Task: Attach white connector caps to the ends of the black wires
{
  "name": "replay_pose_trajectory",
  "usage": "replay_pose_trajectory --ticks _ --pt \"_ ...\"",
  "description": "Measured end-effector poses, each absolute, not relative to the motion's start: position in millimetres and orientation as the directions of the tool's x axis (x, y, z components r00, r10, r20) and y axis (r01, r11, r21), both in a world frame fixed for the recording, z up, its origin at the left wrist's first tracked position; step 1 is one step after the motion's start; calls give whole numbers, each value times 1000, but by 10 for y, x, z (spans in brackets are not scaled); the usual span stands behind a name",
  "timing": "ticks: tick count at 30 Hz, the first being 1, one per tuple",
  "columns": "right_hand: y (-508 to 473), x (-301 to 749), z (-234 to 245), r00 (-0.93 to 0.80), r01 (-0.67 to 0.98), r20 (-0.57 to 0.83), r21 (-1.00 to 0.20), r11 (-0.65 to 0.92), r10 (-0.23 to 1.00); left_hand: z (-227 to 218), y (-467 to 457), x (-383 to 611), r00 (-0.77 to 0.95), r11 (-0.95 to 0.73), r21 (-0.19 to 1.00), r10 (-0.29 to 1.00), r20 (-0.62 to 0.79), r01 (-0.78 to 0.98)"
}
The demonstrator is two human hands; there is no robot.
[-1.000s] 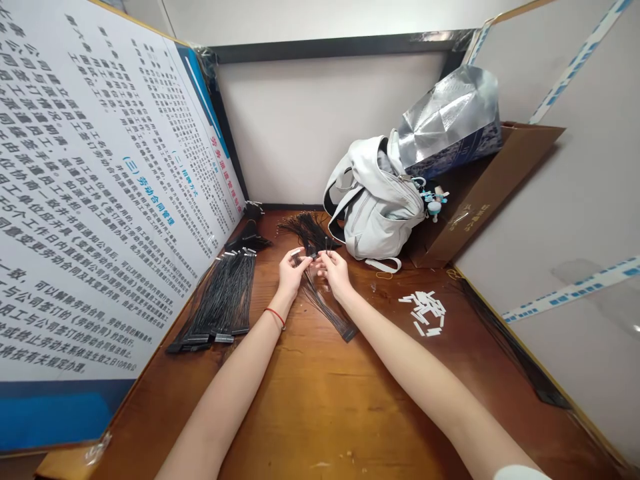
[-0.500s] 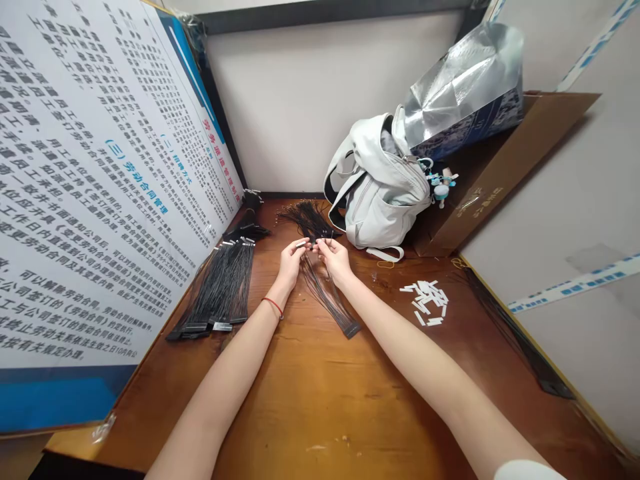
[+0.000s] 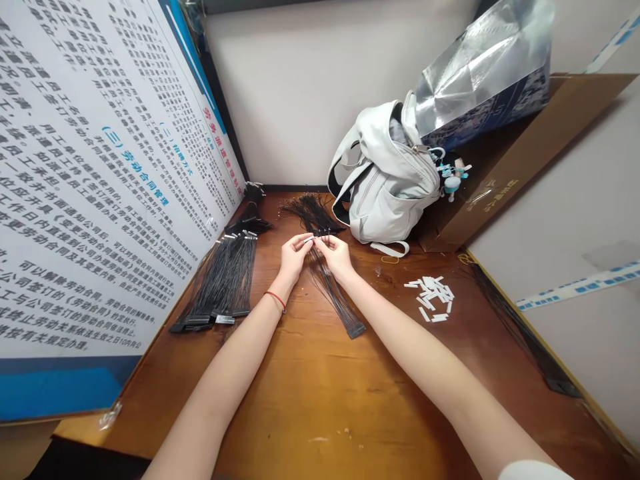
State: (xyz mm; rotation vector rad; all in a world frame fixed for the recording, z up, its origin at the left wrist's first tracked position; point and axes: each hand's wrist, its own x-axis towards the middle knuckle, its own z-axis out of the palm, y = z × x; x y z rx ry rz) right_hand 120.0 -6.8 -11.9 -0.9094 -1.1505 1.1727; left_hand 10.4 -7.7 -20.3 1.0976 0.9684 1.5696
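Note:
My left hand (image 3: 291, 256) and my right hand (image 3: 336, 256) meet over the wooden table (image 3: 320, 393), fingers pinched together on the upper end of a flat bundle of thin black wires (image 3: 336, 297). The bundle runs down and to the right from my fingers and ends in a dark strip on the table. A small pale piece sits between my left fingertips. Just beyond my hands lies a loose pile of black wires (image 3: 310, 212). A red cord circles my left wrist.
Finished black wire bundles (image 3: 223, 283) lie at the left by a printed board (image 3: 95, 167). Several small white strips (image 3: 431, 297) lie at the right. A grey backpack (image 3: 387, 183), a silver bag (image 3: 483, 67) and a cardboard box (image 3: 505, 167) fill the back right corner.
The view has tilted down a little and shifted right. My hands have stayed together at the top of the wire bundle, with only small finger movement.

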Motion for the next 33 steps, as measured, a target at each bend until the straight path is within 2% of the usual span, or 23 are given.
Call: replay_pose_trajectory --ticks 19,33 --pt "-70 1195 -131 3 -176 216 -961 213 976 -136 -121 127 -116 -246 932 968 222 -266" --pt "-66 1197 -142 15 -159 206 -966 206 978 -129 -125 131 -89 -185 959 981 169 -216"
